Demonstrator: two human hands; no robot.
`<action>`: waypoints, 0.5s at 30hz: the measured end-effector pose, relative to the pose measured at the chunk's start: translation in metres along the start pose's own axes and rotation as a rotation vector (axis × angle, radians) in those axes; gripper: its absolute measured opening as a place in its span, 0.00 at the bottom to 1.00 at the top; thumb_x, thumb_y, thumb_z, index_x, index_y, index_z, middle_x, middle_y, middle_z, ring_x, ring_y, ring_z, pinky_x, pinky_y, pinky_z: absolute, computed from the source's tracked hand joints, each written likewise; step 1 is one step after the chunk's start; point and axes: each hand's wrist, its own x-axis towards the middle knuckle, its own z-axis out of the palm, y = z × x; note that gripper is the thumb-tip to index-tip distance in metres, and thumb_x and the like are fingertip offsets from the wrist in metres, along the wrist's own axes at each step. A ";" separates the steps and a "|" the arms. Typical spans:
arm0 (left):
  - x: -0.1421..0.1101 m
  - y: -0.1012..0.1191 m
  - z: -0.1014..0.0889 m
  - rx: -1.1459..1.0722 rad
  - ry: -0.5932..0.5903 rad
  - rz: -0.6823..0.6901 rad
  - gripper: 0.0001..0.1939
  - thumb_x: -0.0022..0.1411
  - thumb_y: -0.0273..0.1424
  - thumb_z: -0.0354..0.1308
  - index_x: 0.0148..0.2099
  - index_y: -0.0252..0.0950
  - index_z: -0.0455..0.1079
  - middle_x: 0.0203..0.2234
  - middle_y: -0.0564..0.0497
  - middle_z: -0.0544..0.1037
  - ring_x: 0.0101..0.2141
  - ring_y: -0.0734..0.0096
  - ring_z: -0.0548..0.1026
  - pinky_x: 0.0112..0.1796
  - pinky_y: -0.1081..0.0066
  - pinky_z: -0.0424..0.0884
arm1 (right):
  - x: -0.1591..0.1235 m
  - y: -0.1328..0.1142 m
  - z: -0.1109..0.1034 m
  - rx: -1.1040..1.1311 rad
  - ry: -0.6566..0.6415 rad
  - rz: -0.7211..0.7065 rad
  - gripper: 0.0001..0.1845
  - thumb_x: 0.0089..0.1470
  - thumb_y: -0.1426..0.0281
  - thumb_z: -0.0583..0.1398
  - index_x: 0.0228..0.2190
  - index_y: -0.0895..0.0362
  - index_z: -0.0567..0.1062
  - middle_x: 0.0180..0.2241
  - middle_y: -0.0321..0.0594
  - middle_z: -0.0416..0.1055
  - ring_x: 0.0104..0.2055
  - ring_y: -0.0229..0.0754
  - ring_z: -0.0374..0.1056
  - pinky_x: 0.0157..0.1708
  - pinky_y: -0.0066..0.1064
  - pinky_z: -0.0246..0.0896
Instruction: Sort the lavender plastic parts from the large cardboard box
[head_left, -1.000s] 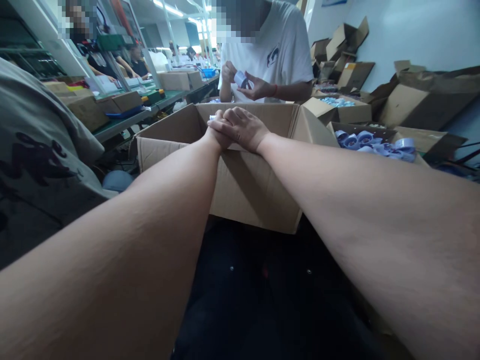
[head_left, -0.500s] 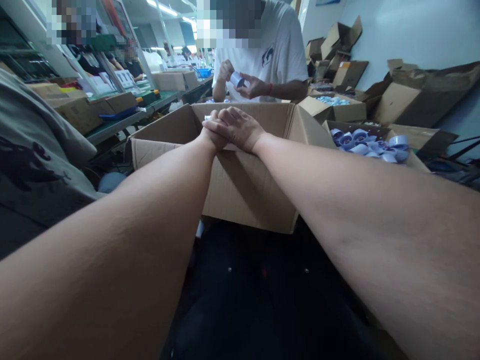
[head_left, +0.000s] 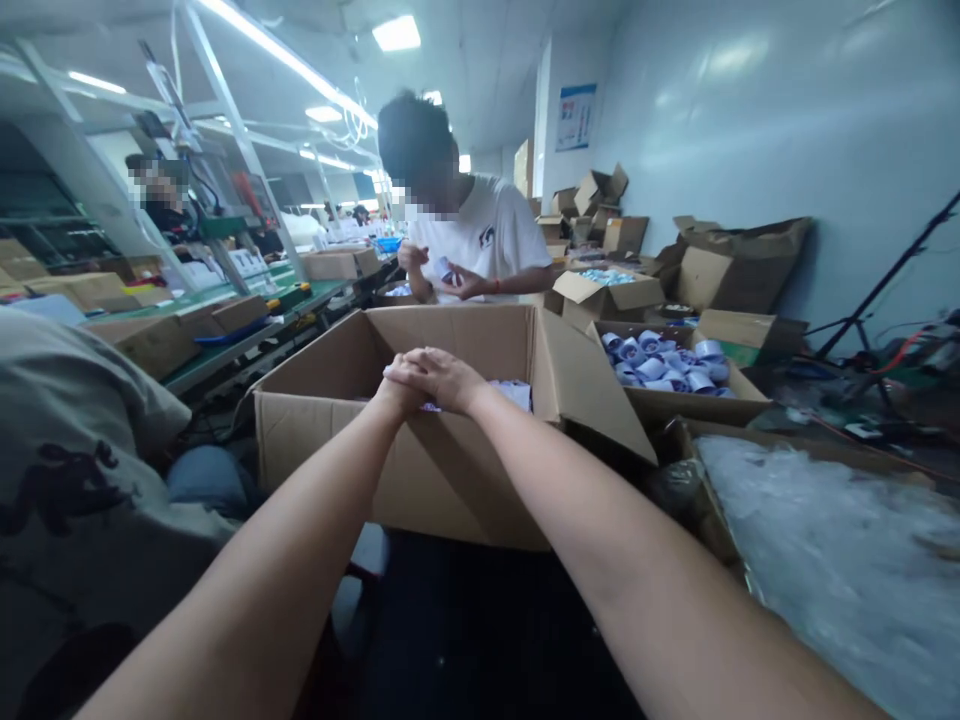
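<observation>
My left hand (head_left: 399,392) and my right hand (head_left: 444,378) are clasped over the near edge of an open cardboard box (head_left: 450,480). The right hand lies across the left, its fingers closed over it. Most of the left hand's fingers are hidden beneath, and I see no object in either hand. Beyond them, inside the box, pale purple and white pieces (head_left: 514,393) show partly. Across the box a co-worker in a white T-shirt (head_left: 499,235) holds a small pale purple cylindrical part (head_left: 444,270).
An open carton of purple cylindrical parts (head_left: 664,365) stands to the right. Nearer lies a carton of clear plastic bags (head_left: 817,530). On the left sit a person in a grey shirt (head_left: 82,470) and a green workbench (head_left: 217,345). A black tripod (head_left: 892,275) stands far right.
The view has tilted up and widened, so the box and my hands appear lower and the bag carton shows. My hands remain clasped at the box edge.
</observation>
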 end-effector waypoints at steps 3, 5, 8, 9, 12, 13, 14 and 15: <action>-0.003 -0.002 -0.003 -0.065 -0.008 -0.030 0.20 0.57 0.26 0.55 0.54 0.37 0.68 0.51 0.41 0.71 0.52 0.55 0.66 0.48 0.63 0.64 | 0.001 -0.005 -0.005 0.056 -0.043 0.092 0.23 0.56 0.74 0.57 0.52 0.49 0.67 0.54 0.43 0.56 0.58 0.43 0.54 0.60 0.39 0.50; -0.007 -0.005 -0.002 -0.119 0.000 -0.086 0.17 0.58 0.24 0.54 0.50 0.37 0.70 0.48 0.41 0.73 0.49 0.56 0.68 0.43 0.65 0.67 | -0.001 -0.007 -0.006 0.099 -0.059 0.237 0.26 0.53 0.70 0.61 0.54 0.48 0.65 0.55 0.45 0.55 0.58 0.46 0.54 0.57 0.41 0.54; -0.014 -0.012 0.005 -0.273 0.127 -0.366 0.12 0.63 0.31 0.51 0.44 0.33 0.73 0.39 0.42 0.77 0.44 0.57 0.70 0.42 0.66 0.69 | -0.005 -0.008 -0.003 0.188 -0.055 0.507 0.33 0.51 0.68 0.62 0.57 0.47 0.59 0.53 0.46 0.57 0.55 0.47 0.58 0.52 0.41 0.59; -0.017 -0.014 0.007 -0.323 0.168 -0.440 0.13 0.64 0.33 0.50 0.42 0.32 0.73 0.38 0.42 0.77 0.43 0.58 0.71 0.43 0.65 0.68 | -0.006 -0.008 -0.001 0.222 -0.047 0.575 0.34 0.51 0.68 0.62 0.58 0.48 0.58 0.52 0.46 0.58 0.53 0.47 0.60 0.51 0.41 0.59; -0.023 -0.018 0.013 -0.437 0.218 -0.492 0.12 0.63 0.33 0.51 0.39 0.32 0.73 0.36 0.44 0.77 0.41 0.61 0.72 0.45 0.66 0.68 | -0.007 -0.008 0.005 0.319 0.006 0.662 0.30 0.53 0.69 0.60 0.57 0.54 0.60 0.49 0.49 0.62 0.51 0.47 0.63 0.50 0.40 0.59; -0.023 -0.018 0.014 -0.463 0.220 -0.489 0.12 0.63 0.33 0.51 0.39 0.33 0.73 0.36 0.44 0.77 0.41 0.61 0.72 0.44 0.66 0.68 | -0.006 -0.007 0.007 0.349 0.035 0.667 0.28 0.53 0.70 0.59 0.55 0.56 0.62 0.48 0.49 0.64 0.49 0.47 0.65 0.49 0.39 0.59; -0.024 -0.018 0.015 -0.484 0.217 -0.491 0.11 0.62 0.32 0.51 0.39 0.33 0.73 0.35 0.44 0.76 0.41 0.61 0.72 0.44 0.66 0.67 | -0.006 -0.007 0.008 0.378 0.068 0.673 0.24 0.53 0.71 0.58 0.53 0.56 0.65 0.47 0.49 0.66 0.47 0.46 0.66 0.48 0.37 0.60; -0.023 -0.018 0.015 -0.503 0.208 -0.498 0.11 0.62 0.32 0.51 0.39 0.33 0.73 0.35 0.44 0.76 0.41 0.61 0.72 0.44 0.66 0.67 | -0.006 -0.006 0.009 0.406 0.102 0.681 0.20 0.54 0.72 0.57 0.50 0.57 0.69 0.45 0.48 0.68 0.45 0.45 0.67 0.46 0.35 0.60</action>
